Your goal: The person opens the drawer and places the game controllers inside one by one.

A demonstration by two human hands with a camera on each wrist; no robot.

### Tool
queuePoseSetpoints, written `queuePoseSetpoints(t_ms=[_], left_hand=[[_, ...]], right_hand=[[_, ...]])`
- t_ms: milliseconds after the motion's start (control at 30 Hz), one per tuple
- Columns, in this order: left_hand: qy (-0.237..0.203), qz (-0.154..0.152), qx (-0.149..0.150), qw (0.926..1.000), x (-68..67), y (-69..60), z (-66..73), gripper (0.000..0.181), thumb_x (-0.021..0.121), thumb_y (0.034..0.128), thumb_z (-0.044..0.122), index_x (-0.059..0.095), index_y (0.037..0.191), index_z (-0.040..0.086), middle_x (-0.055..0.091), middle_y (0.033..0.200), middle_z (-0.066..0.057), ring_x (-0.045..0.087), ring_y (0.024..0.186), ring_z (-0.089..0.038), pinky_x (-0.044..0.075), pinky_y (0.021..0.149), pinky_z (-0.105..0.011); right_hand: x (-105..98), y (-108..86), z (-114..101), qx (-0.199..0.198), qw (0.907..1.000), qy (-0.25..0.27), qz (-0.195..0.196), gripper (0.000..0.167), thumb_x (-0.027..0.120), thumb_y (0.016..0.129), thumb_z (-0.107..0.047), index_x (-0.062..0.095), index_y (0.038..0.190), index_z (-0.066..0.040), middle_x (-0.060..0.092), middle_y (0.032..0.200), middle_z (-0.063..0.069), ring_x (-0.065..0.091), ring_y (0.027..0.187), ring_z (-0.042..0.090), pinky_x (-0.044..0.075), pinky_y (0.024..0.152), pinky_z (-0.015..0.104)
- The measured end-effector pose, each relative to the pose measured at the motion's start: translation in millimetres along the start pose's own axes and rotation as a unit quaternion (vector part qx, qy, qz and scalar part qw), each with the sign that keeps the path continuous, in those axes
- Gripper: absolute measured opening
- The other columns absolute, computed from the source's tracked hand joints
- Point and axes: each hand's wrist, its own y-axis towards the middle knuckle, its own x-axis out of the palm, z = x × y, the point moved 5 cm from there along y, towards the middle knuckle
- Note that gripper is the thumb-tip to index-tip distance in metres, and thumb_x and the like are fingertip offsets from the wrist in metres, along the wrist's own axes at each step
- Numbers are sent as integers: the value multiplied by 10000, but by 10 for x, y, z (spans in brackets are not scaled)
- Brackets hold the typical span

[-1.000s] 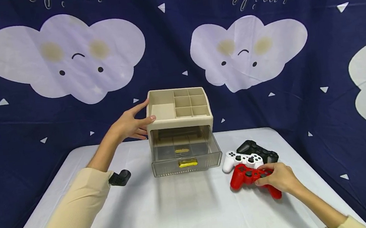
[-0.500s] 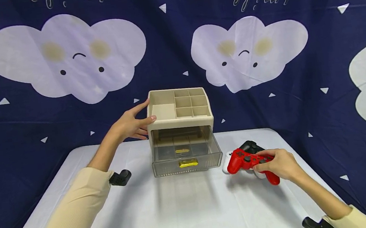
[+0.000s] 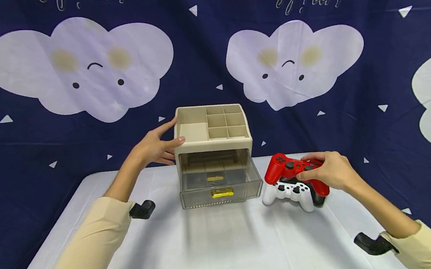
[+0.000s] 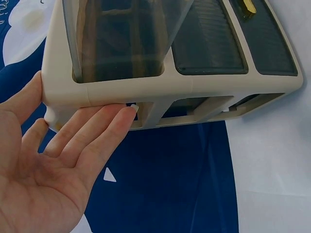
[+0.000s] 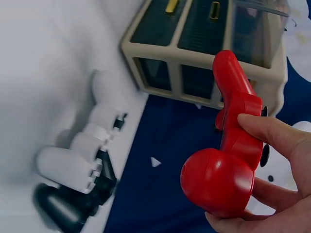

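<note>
My right hand (image 3: 333, 170) pinches a red game controller (image 3: 294, 167) by its right half, thumb on the near side. It is raised above the table, over a white controller (image 3: 287, 190) and a black controller (image 3: 320, 199), which the red one partly hides. In the right wrist view the red controller (image 5: 238, 126) is seen end-on. At the left side of a cream desktop organizer (image 3: 213, 145), my left hand (image 3: 152, 148) rests with straight, spread fingers. Its thumb lies on the top edge. The organizer's clear top drawer (image 3: 222, 192) is pulled out, gold handle facing front.
The organizer's top has several divided compartments (image 3: 225, 120). More dark drawers (image 4: 209, 39) sit below the pulled-out one. A white-covered table (image 3: 213, 259) bears everything. Behind hangs a navy curtain (image 3: 199, 65) printed with clouds.
My right hand has lifted the red controller off the table and moved it away from me, over the others. My left hand stays on the organizer.
</note>
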Motion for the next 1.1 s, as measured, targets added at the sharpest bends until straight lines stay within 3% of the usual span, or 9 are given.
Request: queuePoseSetpoints(t_ms=[333, 767, 1100], left_hand=[[-28, 66, -46, 10000, 6, -2, 4, 801, 649, 1007, 376, 139, 1621, 433, 632, 1269, -344, 724, 1027, -433, 605, 886, -526], [26, 121, -69, 9999, -2, 11, -14, 803, 646, 1009, 376, 136, 1628, 410, 635, 1266, -345, 733, 1009, -419, 608, 878, -522], [42, 140, -51, 9999, 1, 9, -3, 797, 645, 1009, 379, 138, 1621, 432, 626, 1285, -340, 729, 1020, -420, 599, 895, -533]], right_hand=[[-237, 46, -209, -161, 9997, 70, 161, 738, 859, 783, -444, 630, 1351, -31, 694, 1129, 234, 651, 922, 318, 531, 659, 312], [-509, 33, -662, -683, 9965, -97, 465, 610, 845, 792, -489, 700, 1257, -121, 730, 1040, 157, 654, 878, 278, 510, 664, 308], [-497, 80, -1092, -1006, 9940, 216, 360, 573, 854, 788, -476, 710, 1245, -162, 745, 1031, 123, 671, 880, 261, 526, 705, 324]])
